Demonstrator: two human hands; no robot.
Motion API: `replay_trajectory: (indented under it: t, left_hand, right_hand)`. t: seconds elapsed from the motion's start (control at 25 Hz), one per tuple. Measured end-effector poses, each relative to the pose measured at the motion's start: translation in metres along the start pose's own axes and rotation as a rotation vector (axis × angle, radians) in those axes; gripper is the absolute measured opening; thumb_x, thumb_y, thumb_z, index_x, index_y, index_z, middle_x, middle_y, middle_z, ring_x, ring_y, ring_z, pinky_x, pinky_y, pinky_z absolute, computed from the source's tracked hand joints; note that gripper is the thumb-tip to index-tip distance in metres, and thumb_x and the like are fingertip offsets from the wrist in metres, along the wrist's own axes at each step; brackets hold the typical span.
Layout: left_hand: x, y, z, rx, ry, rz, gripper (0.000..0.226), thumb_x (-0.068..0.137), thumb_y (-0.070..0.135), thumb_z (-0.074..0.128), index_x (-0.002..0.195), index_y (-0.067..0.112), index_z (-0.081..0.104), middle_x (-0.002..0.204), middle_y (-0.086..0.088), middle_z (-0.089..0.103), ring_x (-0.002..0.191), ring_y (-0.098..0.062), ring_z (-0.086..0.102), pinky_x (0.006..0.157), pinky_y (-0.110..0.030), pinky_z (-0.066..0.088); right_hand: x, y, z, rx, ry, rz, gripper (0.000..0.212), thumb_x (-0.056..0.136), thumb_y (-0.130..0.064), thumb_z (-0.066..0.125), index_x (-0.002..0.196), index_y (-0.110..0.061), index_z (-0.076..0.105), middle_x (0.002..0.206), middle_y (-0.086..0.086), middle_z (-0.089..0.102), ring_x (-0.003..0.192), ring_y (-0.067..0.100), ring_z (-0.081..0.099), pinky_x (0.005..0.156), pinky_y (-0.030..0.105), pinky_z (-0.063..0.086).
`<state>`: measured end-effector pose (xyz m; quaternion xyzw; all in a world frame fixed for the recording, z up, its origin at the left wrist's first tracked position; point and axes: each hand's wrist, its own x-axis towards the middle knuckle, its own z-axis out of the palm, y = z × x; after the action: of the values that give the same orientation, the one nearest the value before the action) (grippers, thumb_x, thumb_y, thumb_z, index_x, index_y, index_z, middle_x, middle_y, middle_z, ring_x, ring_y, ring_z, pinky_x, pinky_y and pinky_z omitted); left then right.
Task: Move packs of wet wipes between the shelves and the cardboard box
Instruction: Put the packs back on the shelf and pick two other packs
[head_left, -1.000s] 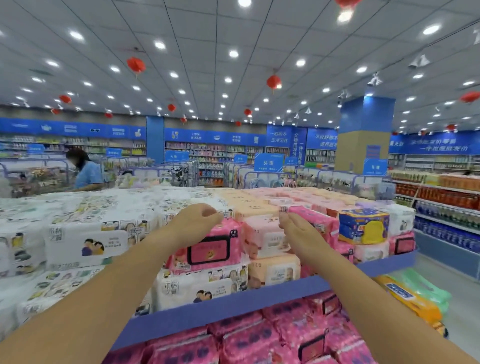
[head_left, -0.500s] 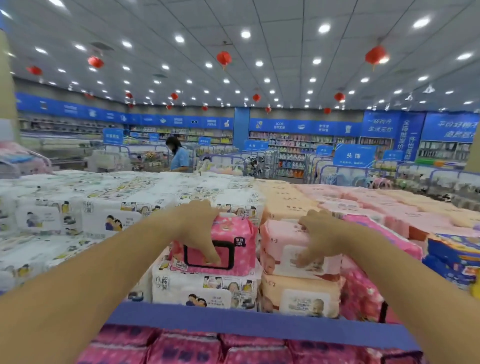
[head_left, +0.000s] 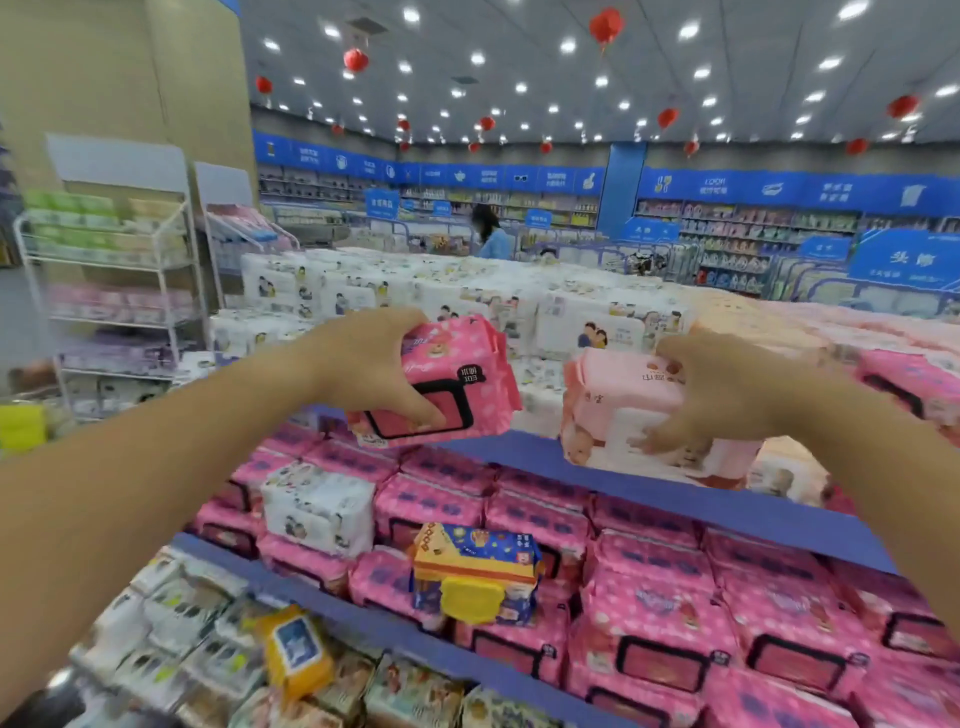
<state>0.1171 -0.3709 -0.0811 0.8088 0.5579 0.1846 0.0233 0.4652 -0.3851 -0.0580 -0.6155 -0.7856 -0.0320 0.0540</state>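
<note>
My left hand (head_left: 363, 364) grips a bright pink pack of wet wipes (head_left: 457, 384) with a black-framed lid, held in the air in front of the top shelf. My right hand (head_left: 727, 395) grips a pale pink pack of wet wipes (head_left: 618, 400) with baby pictures, also lifted clear of the stack. Both packs hang above the blue edge of the top shelf (head_left: 649, 488). No cardboard box shows in this view.
White packs (head_left: 597, 322) cover the top shelf behind my hands. Below lie rows of pink packs (head_left: 660, 608), a white pack (head_left: 317, 509), a blue and yellow pack (head_left: 478, 577) and an orange pack (head_left: 296, 649). A wire rack (head_left: 114, 291) stands left. A person (head_left: 491, 234) stands far back.
Both hands have lifted their packs off the top shelf stack and drawn them toward me. The view has swung left and down, showing the lower shelves.
</note>
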Motion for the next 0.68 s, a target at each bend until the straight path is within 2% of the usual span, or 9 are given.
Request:
replay_trajectory:
  t: [0.12,0.2,0.28,0.36,0.4,0.52,0.6,0.64,0.68]
  left_hand:
    - [-0.114,-0.077,-0.009,0.033,-0.069,-0.143,0.091,0.055,0.071,0.085,0.127,0.029,0.049,0.109,0.017,0.055,0.094,-0.013,0.058,0.083,-0.031,0.05]
    - [-0.199,-0.139,-0.013,0.073,-0.128,-0.259,0.088,0.05,0.078,0.081,0.119,0.034,0.052,0.102,0.017,0.058,0.09,-0.014,0.061,0.082,-0.035,0.054]
    - [-0.278,-0.197,-0.009,0.117,-0.187,-0.378,0.091,0.048,0.077,0.081,0.12,0.03,0.052,0.1,0.016,0.055,0.087,-0.012,0.056,0.078,-0.031,0.051]
    - [-0.345,-0.249,-0.005,0.138,-0.286,-0.472,0.078,0.052,0.067,0.087,0.11,0.026,0.053,0.094,0.014,0.055,0.081,-0.013,0.054,0.067,-0.03,0.046]
    - [-0.37,-0.275,-0.002,0.152,-0.326,-0.497,0.072,0.052,0.065,0.087,0.103,0.028,0.053,0.091,0.013,0.056,0.08,-0.015,0.056,0.065,-0.03,0.046]
    - [-0.425,-0.351,0.023,0.207,-0.447,-0.542,0.073,0.05,0.072,0.081,0.103,0.032,0.052,0.094,0.013,0.058,0.084,-0.015,0.058,0.073,-0.034,0.053]
    - [-0.448,-0.407,0.054,0.204,-0.527,-0.55,0.074,0.051,0.076,0.077,0.107,0.035,0.051,0.096,0.015,0.058,0.086,-0.014,0.058,0.077,-0.033,0.054]
    - [-0.455,-0.432,0.072,0.189,-0.566,-0.557,0.073,0.052,0.076,0.076,0.107,0.036,0.05,0.095,0.015,0.057,0.087,-0.013,0.058,0.078,-0.032,0.054]
    - [-0.461,-0.462,0.091,0.166,-0.609,-0.566,0.072,0.052,0.076,0.075,0.107,0.037,0.05,0.095,0.016,0.057,0.087,-0.013,0.059,0.079,-0.032,0.055]
  right_hand:
    - [-0.01,-0.111,0.037,0.108,-0.085,-0.101,0.073,0.058,-0.052,0.091,0.111,-0.017,0.054,0.097,0.002,0.066,0.074,0.02,0.068,0.079,0.044,0.057]
    - [-0.01,-0.199,0.078,0.153,-0.174,-0.179,0.089,0.06,-0.052,0.091,0.128,-0.01,0.05,0.105,0.003,0.065,0.085,0.024,0.069,0.087,0.046,0.055]
    - [-0.009,-0.285,0.123,0.157,-0.221,-0.279,0.087,0.059,-0.054,0.091,0.123,-0.008,0.053,0.109,0.007,0.065,0.096,0.028,0.064,0.088,0.044,0.051]
    - [-0.011,-0.363,0.173,0.178,-0.282,-0.353,0.074,0.056,-0.056,0.091,0.105,-0.014,0.055,0.102,0.008,0.063,0.088,0.025,0.06,0.075,0.039,0.048]
    - [-0.01,-0.397,0.199,0.198,-0.343,-0.374,0.073,0.057,-0.058,0.09,0.103,-0.015,0.053,0.101,0.006,0.06,0.087,0.024,0.059,0.074,0.039,0.048]
    - [-0.006,-0.481,0.281,0.273,-0.507,-0.432,0.078,0.059,-0.064,0.086,0.112,-0.02,0.051,0.11,0.002,0.056,0.092,0.022,0.058,0.081,0.04,0.051]
    - [0.001,-0.531,0.341,0.284,-0.572,-0.443,0.092,0.055,-0.069,0.083,0.125,-0.02,0.05,0.123,0.001,0.057,0.103,0.024,0.059,0.09,0.042,0.052]
    - [0.004,-0.552,0.369,0.291,-0.602,-0.423,0.096,0.054,-0.07,0.083,0.128,-0.02,0.049,0.128,0.0,0.056,0.108,0.024,0.058,0.092,0.041,0.052]
    - [0.008,-0.573,0.402,0.309,-0.64,-0.397,0.091,0.054,-0.071,0.082,0.124,-0.022,0.051,0.125,-0.002,0.057,0.106,0.022,0.059,0.087,0.039,0.052]
